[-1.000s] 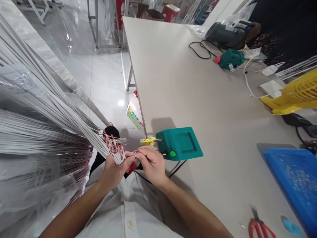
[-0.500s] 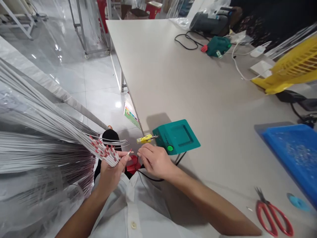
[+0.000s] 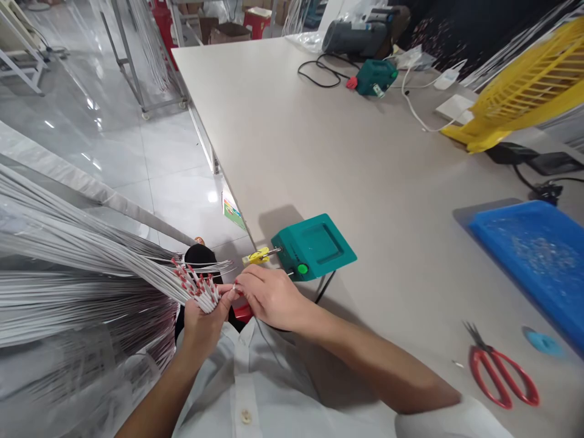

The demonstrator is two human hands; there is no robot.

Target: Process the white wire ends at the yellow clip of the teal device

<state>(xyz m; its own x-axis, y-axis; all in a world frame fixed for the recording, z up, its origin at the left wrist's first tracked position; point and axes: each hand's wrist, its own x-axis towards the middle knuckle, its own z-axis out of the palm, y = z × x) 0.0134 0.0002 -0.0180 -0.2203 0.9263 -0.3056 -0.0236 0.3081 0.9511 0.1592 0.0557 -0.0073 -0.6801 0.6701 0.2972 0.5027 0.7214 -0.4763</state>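
My left hand (image 3: 206,325) is closed around a bundle of thin white cords with red tips (image 3: 201,291). Its thumb and forefinger pinch one end that sticks out toward the right. My right hand (image 3: 276,297) meets it there, fingertips pressed together at that end; whatever they hold is too small to make out. Just beyond the right hand stands a teal device (image 3: 314,248) with a green button, at the table's edge. A yellow clip (image 3: 258,255) is attached to its metal prong.
Many long white cords (image 3: 68,261) hang at the left. On the table (image 3: 328,152) lie red-handled scissors (image 3: 499,371), a blue tray (image 3: 538,243) of small clear pieces and a light-blue ring (image 3: 542,342). A yellow fan (image 3: 515,91) and a second green device (image 3: 376,76) stand farther back.
My right hand has moved left, closing the gap to the pinched end at my left thumb. The camera view has shifted slightly, so the table things appear farther left.
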